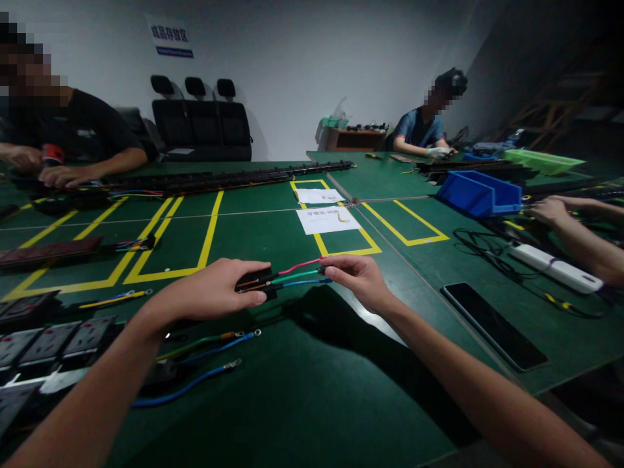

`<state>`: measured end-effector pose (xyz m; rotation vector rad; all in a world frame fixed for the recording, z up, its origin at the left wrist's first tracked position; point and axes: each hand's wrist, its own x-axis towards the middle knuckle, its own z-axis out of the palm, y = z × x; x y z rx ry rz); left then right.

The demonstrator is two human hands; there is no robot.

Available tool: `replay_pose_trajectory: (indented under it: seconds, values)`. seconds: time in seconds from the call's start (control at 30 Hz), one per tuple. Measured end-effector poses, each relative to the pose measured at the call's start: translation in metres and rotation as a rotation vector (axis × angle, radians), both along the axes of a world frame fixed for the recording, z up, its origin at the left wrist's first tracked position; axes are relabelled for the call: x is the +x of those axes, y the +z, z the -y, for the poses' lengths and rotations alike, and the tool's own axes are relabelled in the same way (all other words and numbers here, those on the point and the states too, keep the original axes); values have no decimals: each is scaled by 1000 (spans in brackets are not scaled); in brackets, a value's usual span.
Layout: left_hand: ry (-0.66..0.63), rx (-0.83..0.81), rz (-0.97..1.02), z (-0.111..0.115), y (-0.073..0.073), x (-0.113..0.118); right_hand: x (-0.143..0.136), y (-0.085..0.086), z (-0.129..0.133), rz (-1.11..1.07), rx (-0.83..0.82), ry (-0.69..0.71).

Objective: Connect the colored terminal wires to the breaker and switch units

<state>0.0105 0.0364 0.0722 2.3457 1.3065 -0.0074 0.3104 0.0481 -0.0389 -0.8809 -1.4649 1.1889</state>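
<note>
My left hand (pixel 214 286) is closed around a dark part (pixel 256 281) above the green table (pixel 273 403). Out of its right end run red, green and blue wires (pixel 295 276). Their far ends meet a small black piece, pinched between thumb and fingers of my right hand (pixel 358 279); my fingertips partly hide it. Below my left forearm lie black socket strips (pixel 53 341) with several grey socket faces. Blue leads with ring terminals (pixel 195 383) and a green-yellow lead (pixel 209 341) stick out beside them.
A phone (pixel 492 325), a white power strip (pixel 556 266), black cables and a blue bin (pixel 480 194) stand right. White papers (pixel 324 221) lie ahead among yellow tape outlines. Long black strips (pixel 219 177) run along the back. Co-workers (pixel 88 136) sit at the left, back right (pixel 422 130) and right edge.
</note>
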Motion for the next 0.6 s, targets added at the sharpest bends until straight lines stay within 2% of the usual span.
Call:
replay_pose_trajectory:
  seconds: [0.17, 0.4, 0.6]
  values:
    - [6, 41, -7, 4, 0, 5, -3, 5, 5, 84, 102, 20]
    - [11, 150, -94, 14, -6, 13, -7, 11, 14, 503, 554, -92]
    - [29, 242, -172, 24, -9, 25, -12, 8, 21, 826, 825, -287]
